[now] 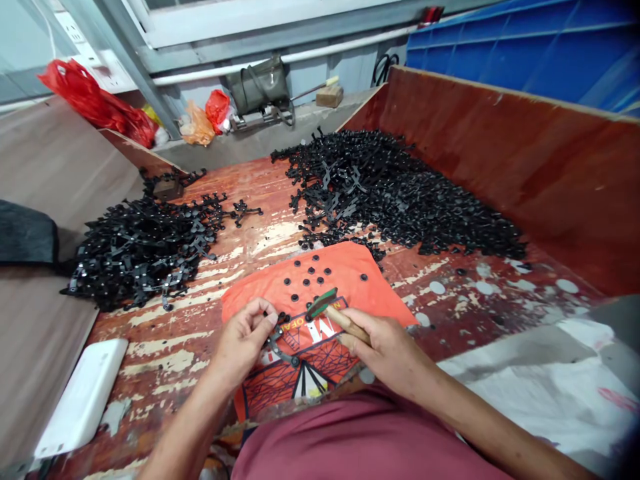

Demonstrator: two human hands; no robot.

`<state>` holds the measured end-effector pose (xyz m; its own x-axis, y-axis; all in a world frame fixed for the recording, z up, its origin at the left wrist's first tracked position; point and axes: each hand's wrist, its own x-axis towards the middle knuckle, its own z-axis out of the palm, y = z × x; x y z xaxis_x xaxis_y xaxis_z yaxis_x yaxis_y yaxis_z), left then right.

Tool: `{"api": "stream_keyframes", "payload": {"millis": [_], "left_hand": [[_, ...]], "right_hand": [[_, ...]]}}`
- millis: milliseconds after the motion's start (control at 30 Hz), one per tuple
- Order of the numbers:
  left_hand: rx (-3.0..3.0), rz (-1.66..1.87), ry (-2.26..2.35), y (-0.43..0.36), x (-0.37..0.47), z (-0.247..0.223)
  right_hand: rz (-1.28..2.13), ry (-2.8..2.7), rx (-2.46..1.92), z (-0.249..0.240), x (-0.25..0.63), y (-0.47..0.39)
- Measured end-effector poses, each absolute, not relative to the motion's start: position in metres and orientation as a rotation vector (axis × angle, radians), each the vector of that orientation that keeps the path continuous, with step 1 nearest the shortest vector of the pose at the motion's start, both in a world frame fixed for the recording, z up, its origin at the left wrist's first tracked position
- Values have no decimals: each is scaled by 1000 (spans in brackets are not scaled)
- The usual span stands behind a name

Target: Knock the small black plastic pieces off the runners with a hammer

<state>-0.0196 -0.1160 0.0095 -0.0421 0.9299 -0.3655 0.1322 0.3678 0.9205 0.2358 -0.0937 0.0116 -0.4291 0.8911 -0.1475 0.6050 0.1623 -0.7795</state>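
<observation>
My left hand (249, 339) is closed, thumb and fingers pinching a black branched part (286, 356) low over an orange printed cloth (345, 262). In my right hand (381, 341) is a knife-like tool (348, 325), gripped by its wooden handle. Its green, dark-edged blade (323, 303) points up and left, apart from the black part in my left hand. Several small round black pieces (311, 271) lie on the cloth beyond both hands. Whether the blade tip touches one of them I cannot tell.
A big heap of black parts (400, 193) lies at the back right, against a reddish-brown board (490, 160). Another black heap (145, 253) is at the left. Near the left edge lies a white power bank-like block (83, 397). White sacking (550, 380) spreads at the right.
</observation>
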Motion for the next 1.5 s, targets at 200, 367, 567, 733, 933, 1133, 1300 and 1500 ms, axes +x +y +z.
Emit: {"api": "stream_keyframes", "payload": {"millis": [200, 367, 567, 733, 933, 1133, 1300, 1500], "left_hand": [[1038, 837, 1480, -119, -17, 1], [1257, 794, 1605, -122, -17, -5], [1512, 688, 1842, -121, -11, 1], [1668, 586, 1876, -118, -10, 19], [1625, 669, 1771, -121, -20, 13], [1455, 863, 1725, -121, -22, -7], [1453, 886, 1756, -122, -21, -4], [1589, 731, 1836, -124, -22, 3]], "right_hand": [[1135, -2140, -1441, 12, 237, -93], [1079, -2211, -1365, 19, 236, -93], [1013, -2306, -1151, 28, 225, -88], [886, -2436, -1061, 25, 209, -84], [819, -2502, -1051, 22, 206, -82], [828, -2439, -1044, 37, 212, -79], [728, -2319, -975, 49, 210, -85], [681, -2596, -1046, 33, 201, -85]]}}
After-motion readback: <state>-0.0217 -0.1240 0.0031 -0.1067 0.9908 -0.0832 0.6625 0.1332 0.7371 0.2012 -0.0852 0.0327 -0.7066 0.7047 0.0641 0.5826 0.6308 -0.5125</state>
